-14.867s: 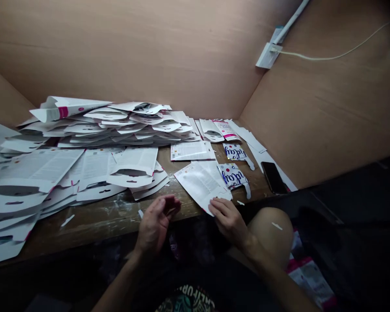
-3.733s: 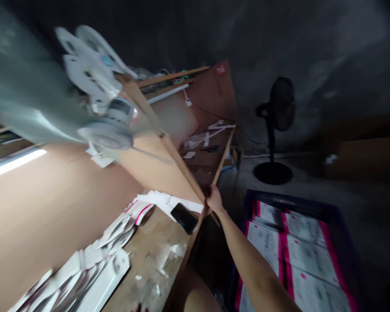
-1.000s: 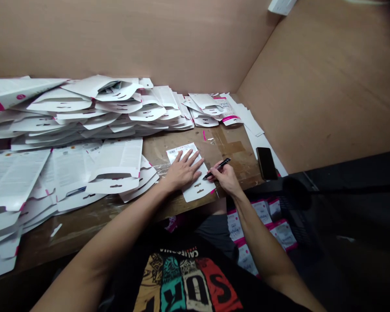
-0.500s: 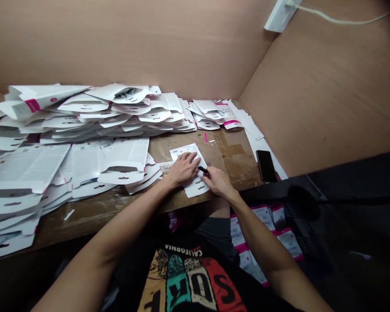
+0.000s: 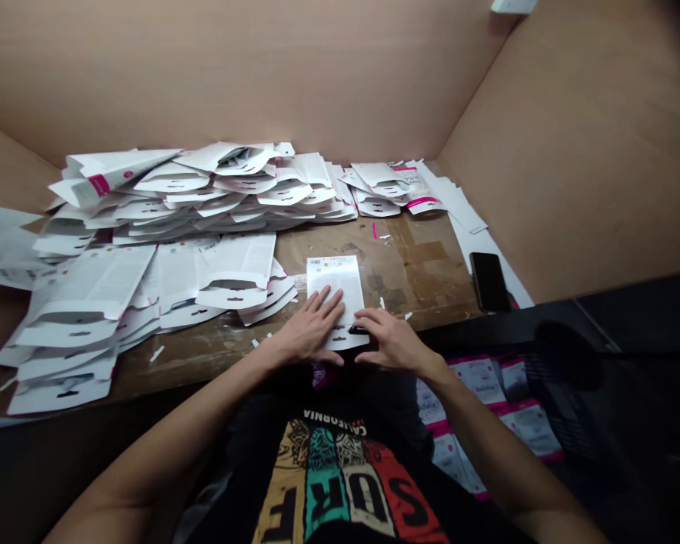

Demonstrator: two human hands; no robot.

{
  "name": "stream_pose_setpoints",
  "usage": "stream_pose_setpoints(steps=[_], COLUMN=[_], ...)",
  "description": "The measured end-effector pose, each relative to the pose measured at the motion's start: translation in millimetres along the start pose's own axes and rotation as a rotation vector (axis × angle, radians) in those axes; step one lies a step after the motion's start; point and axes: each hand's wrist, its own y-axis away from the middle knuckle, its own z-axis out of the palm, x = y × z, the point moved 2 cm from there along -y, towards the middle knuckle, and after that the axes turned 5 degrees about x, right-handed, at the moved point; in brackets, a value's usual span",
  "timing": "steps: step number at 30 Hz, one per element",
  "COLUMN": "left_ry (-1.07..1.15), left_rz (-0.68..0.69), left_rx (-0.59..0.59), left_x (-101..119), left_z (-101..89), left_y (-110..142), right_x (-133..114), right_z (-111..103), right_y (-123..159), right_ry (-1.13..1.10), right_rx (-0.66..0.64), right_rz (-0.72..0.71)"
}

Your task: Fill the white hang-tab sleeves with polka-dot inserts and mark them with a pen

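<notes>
Cardboard blank (image 5: 334,283) lies flat on the scarred wooden workbench (image 5: 413,283), near the bench's front edge, printed side up with a small barcode at its far end. The person's left hand (image 5: 311,329) presses on its lower left part, palm down, fingers spread and open, gripping nothing. The right hand (image 5: 394,340) rests beside it at the lower right corner, fingers stretched toward a black pen (image 5: 358,330) lying across the blank's near end. From where I stand, I cannot tell whether those fingers actually clasp the pen. To the left and behind, white die-cut packaging cards (image 5: 204,196) with pink edges and hanging slots lie heaped against the plywood wall (image 5: 261,75). A black smartphone (image 5: 490,281) sits on white strips at the right. Below the bench, printed cards (image 5: 479,378) lie beyond the person's knees.
</notes>
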Motion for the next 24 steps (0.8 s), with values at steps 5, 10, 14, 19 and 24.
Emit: stream_pose_setpoints(steps=[5,10,14,19,24], left_ry=[0.042,0.183,0.214,0.012,-0.162], left_rz=[-0.023,-0.048,-0.073,-0.186,-0.676], left_rx=[-0.019,0.132,0.237,0.359,0.147], left_x=[7,-3,2,-24,-92], left_z=[1.6,8.3,17.2,-37.7,-96.7], left_y=[21,15,10,34,81], right_x=[-6,-4,-17,-29,-10], right_z=[22,17,24,34,26], right_y=[-2,-14,-26,-21,-15], right_ry=[0.099,0.096,0.307,0.346,0.353], right_rx=[0.022,0.067,0.103,0.171,0.241], right_rz=[-0.025,0.192,0.411,0.448,0.516])
